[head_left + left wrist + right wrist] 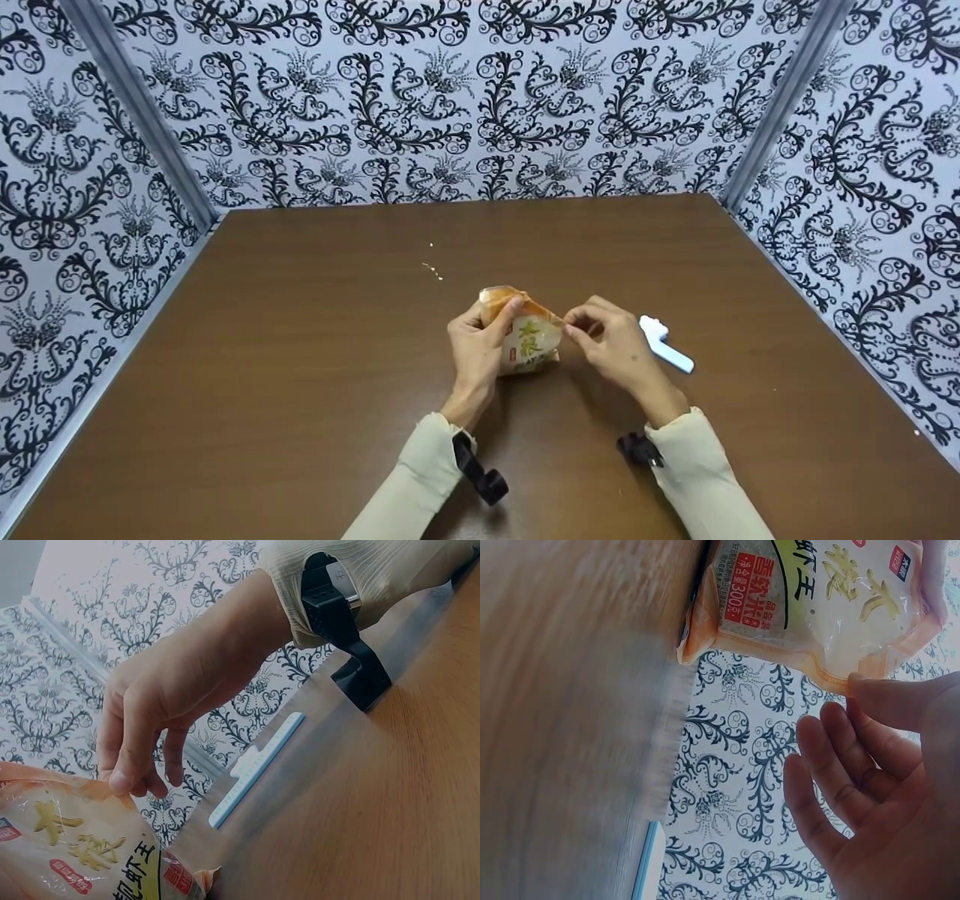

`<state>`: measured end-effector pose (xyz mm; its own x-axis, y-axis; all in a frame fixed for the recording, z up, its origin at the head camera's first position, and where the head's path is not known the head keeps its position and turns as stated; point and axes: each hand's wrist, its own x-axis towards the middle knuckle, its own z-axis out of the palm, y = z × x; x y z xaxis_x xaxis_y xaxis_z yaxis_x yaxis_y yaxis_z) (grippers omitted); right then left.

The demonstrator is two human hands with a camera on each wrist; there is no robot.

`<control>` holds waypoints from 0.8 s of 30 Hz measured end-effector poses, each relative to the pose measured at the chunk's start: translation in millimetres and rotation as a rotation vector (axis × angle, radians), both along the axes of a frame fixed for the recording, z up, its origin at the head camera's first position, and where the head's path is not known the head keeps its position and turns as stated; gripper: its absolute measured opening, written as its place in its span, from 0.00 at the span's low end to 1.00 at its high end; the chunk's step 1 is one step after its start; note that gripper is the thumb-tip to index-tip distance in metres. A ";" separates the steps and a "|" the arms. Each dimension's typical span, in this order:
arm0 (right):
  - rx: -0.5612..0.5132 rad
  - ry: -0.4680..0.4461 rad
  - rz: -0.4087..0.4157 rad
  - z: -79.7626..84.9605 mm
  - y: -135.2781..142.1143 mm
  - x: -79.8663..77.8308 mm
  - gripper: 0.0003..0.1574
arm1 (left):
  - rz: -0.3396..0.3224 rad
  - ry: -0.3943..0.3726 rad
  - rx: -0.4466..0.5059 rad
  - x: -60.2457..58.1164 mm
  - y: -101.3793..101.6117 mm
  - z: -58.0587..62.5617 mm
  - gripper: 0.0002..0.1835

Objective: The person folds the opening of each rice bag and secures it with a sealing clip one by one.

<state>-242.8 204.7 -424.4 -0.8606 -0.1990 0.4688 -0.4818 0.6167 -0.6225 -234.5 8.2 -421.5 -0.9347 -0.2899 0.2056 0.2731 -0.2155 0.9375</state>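
Observation:
A small printed plastic bag of rice point(532, 337) with orange edges stands upright at the middle of the brown table. My left hand point(478, 341) grips its upper left side, thumb lying across the front. On the other side, my right hand point(611, 337) pinches the bag's upper right corner between thumb and forefinger. The right wrist view shows that pinch on the orange edge of the bag point(840, 607), with the right hand's point(885, 772) other fingers loosely bent. Just beyond the right hand lies a white and pale blue bag clip point(667, 345).
Small pale grains point(433, 271) are scattered on the table point(300, 337) behind the bag. Walls with a black and white scroll pattern point(450, 97) enclose the back and both sides. Black straps with cameras point(480, 472) sit on the cuffs.

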 end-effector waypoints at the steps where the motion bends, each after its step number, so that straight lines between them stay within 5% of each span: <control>1: 0.007 0.002 -0.001 0.0 -0.1 0.2 0.02 | 0.003 0.000 -0.003 0.3 -0.2 -0.1 0.09; 24: 0.040 0.017 -0.043 2.0 2.1 2.5 0.03 | -0.001 0.001 0.001 0.2 -1.1 -1.3 0.09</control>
<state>-240.3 206.9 -422.4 -0.8609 -0.1806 0.4756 -0.4643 0.6614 -0.5891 -234.3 7.2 -422.8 -0.9347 -0.2894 0.2063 0.2738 -0.2164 0.9371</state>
